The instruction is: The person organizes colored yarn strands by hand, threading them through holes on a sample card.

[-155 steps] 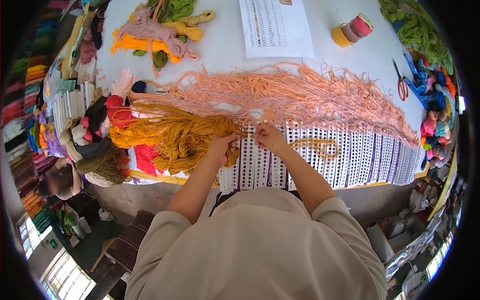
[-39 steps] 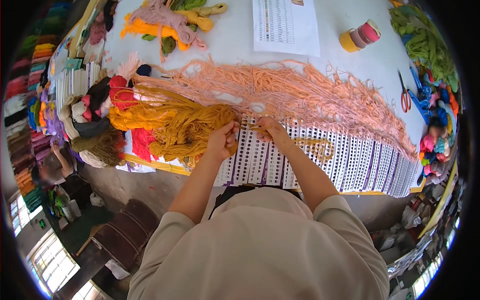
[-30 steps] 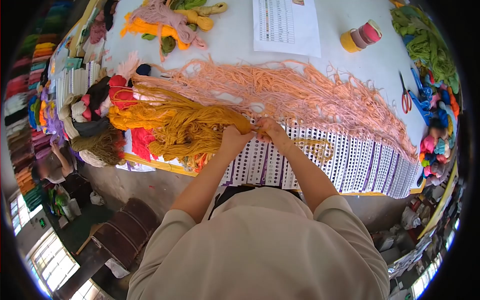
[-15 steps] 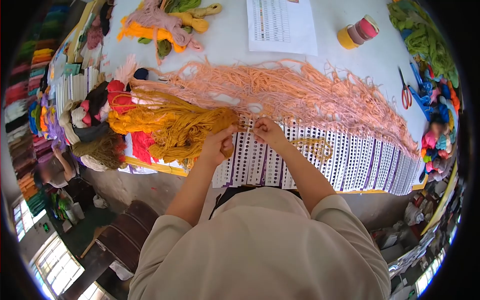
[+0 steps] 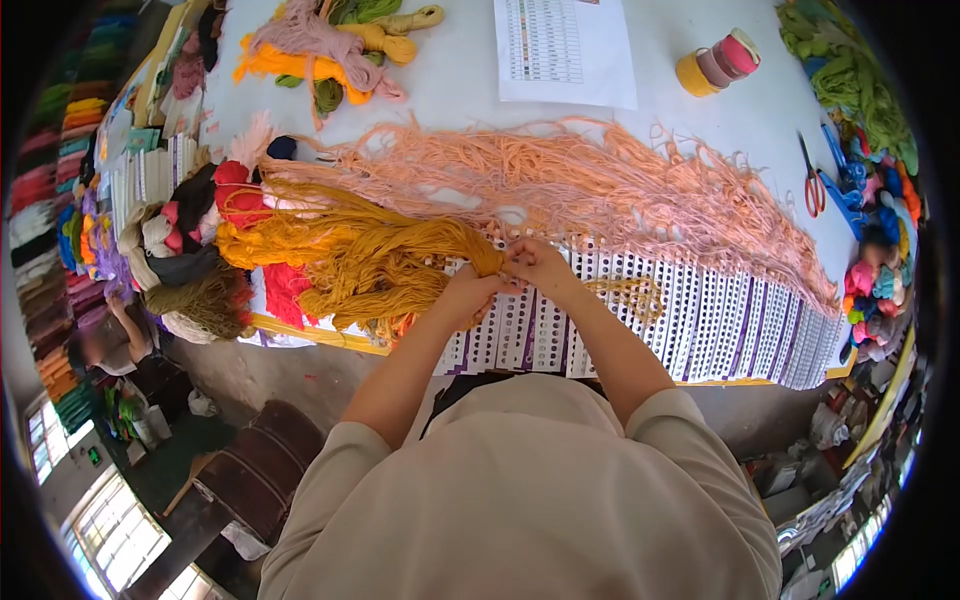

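We find the mustard, stranded yarn hank [image 5: 400,250] tapered, pinched in the right hand [image 5: 542,270]. The left hand [image 5: 470,294], fingers curled, grip unclear, has moved closer

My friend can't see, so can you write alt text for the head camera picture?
A person's left hand and right hand meet at the end of a thick bundle of golden yarn. Beyond them, loose peach yarn stretches across a pale table, behind white strips full of holes. A printed sheet and scissors lie farther back.
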Motion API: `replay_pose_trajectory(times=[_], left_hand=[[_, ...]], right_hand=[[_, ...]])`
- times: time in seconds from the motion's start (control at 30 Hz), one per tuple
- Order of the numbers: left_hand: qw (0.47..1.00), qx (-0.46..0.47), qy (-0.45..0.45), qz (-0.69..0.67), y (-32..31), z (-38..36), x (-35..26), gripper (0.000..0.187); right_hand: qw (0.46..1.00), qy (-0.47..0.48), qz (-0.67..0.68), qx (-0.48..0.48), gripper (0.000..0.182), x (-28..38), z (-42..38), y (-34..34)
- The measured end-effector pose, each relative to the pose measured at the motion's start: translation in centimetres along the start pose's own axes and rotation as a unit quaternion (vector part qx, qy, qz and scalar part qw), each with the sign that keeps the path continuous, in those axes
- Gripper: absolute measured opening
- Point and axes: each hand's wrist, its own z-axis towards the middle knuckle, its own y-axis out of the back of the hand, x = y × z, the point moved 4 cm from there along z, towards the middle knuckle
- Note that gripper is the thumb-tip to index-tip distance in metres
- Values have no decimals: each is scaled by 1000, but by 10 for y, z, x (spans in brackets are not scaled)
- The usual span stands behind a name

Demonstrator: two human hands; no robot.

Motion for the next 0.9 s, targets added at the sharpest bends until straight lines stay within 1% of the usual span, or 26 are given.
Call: replay_pose_trajectory(times=[0.03, 0.07, 0.1, 0.13, 0.17, 0.3, 0.37, 0.4, 0.47, 0.5, 0.57, 0.6, 0.63, 0.67, 0.7, 0.73, 0.77, 0.8, 0.83, 0.87, 0.9], left_hand=[[990, -60, -112, 61, 2, 12, -2, 26], [960, -119, -222, 120, 5, 20, -5, 25], [960, -118, -222, 119, 3, 18, -11, 25], [937, -135, -243, 212, 4, 14, -20, 25], [904, -152, -261, 304, 3, 10, -27, 25], [889, -149, -273, 336, 7, 12, -25, 24], [893, -155, -229, 354, 3, 11, -27, 23], [894, -154, -231, 353, 3, 13, -26, 23], [932, -123, -151, 307, 3, 19, -17, 25], [932, -125, -152, 304, 6, 24, -10, 25], [863, -143, -291, 388, 10, 28, -7, 26], [863, -144, -292, 387, 12, 26, -8, 26], [829, -201, -245, 461, 19, 24, -8, 27], [785, -255, -195, 530, 26, 21, -9, 27], [786, -255, -196, 528, 34, 17, -12, 27], [905, -223, -160, 324, 51, 14, -11, 25], [972, -178, -115, 102, 66, 10, -8, 22], [986, -132, -93, -36, 79, 1, -9, 19], [979, -84, -69, -173, 92, -13, -12, 17], [973, -99, -94, -186, 105, -33, -20, 16], [966, -114, -119, -199, 118, -55, -29, 15]], right_hand=[[1000, -1, -2, -2, 22, 7, -3, 3], [998, -34, 51, 5, 26, 12, -6, 4], [992, -66, 105, 14, 31, 15, -9, 5], [990, -79, 111, 19, 35, 20, -11, 6], [991, -78, 111, 20, 35, 20, -10, 7], [990, -92, 109, 23, 38, 15, -5, 6], [990, -95, 101, 16, 39, 15, -6, 7], [991, -76, 109, 11, 40, 19, -9, 6], [992, -58, 114, 7, 41, 19, -12, 6], [991, -46, 124, 3, 43, 16, -10, 6], [991, -33, 133, 2, 44, 15, -8, 4], [987, -41, 154, -7, 39, 12, -8, 3], [983, -51, 175, -15, 34, 11, -7, 2], [984, -51, 173, -15, 34, 4, -1, 0], [994, -21, 103, -38, 27, -13, 10, 1], [998, 8, 33, -60, 19, -15, 14, -1], [998, 7, 32, -60, 19, -19, 16, -2], [997, -9, 45, -70, 14, -16, 15, -3], [995, -26, 58, -80, 8, -13, 14, -5], [995, -25, 59, -81, 8, -8, 12, -7], [995, -21, 14, -99, 7, -2, 10, -7]])
